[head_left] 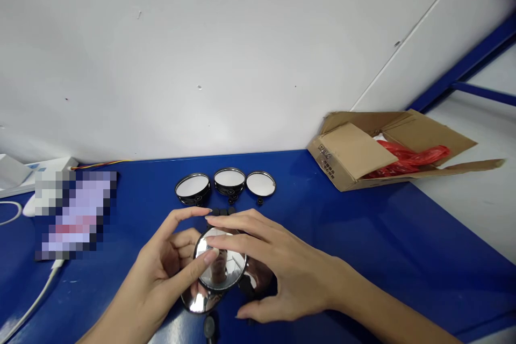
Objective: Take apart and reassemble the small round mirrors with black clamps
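A round mirror [231, 271] with a dark rim is in my left hand [157, 277], its thumb on the glass and the other fingers curled at the far left edge. My right hand [282, 260] reaches over it with fingers stretched across the upper part of the glass and the thumb held apart. Whether those fingertips press on it I cannot tell. Beneath lies another round mirror [198, 303], partly covered. A dark glossy round piece [260, 278] shows under my right palm. Small black parts [221, 212] sit behind my fingers, and a black knobbed piece [209, 327] lies at the front.
Three groups of round mirrors [192, 186] stand along the back of the blue table [322, 236], some stacked. An open cardboard box [342, 156] holding a red plastic bag [407, 158] is at the right. At left lie a blurred phone [80, 209] and a white cable [34, 301].
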A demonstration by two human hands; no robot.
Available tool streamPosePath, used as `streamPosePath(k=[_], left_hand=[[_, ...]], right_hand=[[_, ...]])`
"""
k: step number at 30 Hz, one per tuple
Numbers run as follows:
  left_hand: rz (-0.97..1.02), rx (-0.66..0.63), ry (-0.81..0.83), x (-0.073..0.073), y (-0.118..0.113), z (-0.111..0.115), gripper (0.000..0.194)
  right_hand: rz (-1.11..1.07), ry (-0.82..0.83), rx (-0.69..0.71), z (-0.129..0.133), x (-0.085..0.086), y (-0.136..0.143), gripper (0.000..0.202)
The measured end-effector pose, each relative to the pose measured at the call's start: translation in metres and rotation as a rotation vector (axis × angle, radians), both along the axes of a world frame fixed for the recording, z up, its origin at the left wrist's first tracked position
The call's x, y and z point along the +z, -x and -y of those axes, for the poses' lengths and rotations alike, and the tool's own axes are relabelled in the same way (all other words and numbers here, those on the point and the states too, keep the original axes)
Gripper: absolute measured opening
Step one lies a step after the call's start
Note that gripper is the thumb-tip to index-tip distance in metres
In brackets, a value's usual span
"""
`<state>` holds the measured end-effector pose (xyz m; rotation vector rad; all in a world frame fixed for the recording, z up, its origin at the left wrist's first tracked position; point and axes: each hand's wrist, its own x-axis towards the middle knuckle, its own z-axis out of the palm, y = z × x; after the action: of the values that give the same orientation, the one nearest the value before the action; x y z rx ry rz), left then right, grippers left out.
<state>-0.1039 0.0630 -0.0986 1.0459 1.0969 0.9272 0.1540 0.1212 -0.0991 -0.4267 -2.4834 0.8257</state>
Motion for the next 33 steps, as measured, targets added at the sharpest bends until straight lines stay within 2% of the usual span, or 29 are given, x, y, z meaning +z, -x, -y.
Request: streamPosePath(k=[4, 7, 10, 14, 16, 20, 22, 25, 30, 33], left_hand=[[-0.010, -0.004, 0.024, 0.001, -0.002, 0.002, 0.061], [-0.051, -0.031, -0.014, -0.002, 0.002, 0.002, 0.058], [-0.208, -0.015, -0.163, -0.003, 0.008, 0.000, 0.048], [-0.512, 0.002, -0.440, 0.000, 0.016, -0.003, 0.032], [-0.644, -0.055, -0.531, 0.003, 0.021, -0.004, 0.029], [-0.766, -0.326, -0.586, 0.012, 0.026, -0.002, 0.040], [-0.795, -0.440, -0.560, 0.016, 0.027, 0.000, 0.047], [-0.837, -0.545, -0.534, 0.018, 0.025, 0.000, 0.055], [-0.959, -0.602, -0.546, 0.013, 0.024, -0.006, 0.065], [-0.979, -0.622, -0.535, 0.013, 0.024, -0.008, 0.065]], right_hand=[[0.000, 0.026, -0.016, 0.001, 0.003, -0.002, 0.091], [-0.008, 0.037, -0.056, 0.001, 0.005, -0.003, 0.099], [-0.002, 0.108, -0.133, -0.001, 0.008, -0.006, 0.112], [0.073, 0.227, -0.317, 0.002, 0.016, -0.013, 0.127], [0.128, 0.273, -0.435, 0.012, 0.019, -0.017, 0.128], [0.213, 0.342, -0.661, 0.048, 0.016, -0.023, 0.121], [0.269, 0.334, -0.691, 0.069, 0.008, -0.024, 0.119], [0.286, 0.238, -0.712, 0.092, -0.005, -0.022, 0.124], [0.284, 0.063, -0.569, 0.105, -0.015, -0.015, 0.119], [0.322, 0.039, -0.598, 0.107, -0.013, -0.013, 0.111]])
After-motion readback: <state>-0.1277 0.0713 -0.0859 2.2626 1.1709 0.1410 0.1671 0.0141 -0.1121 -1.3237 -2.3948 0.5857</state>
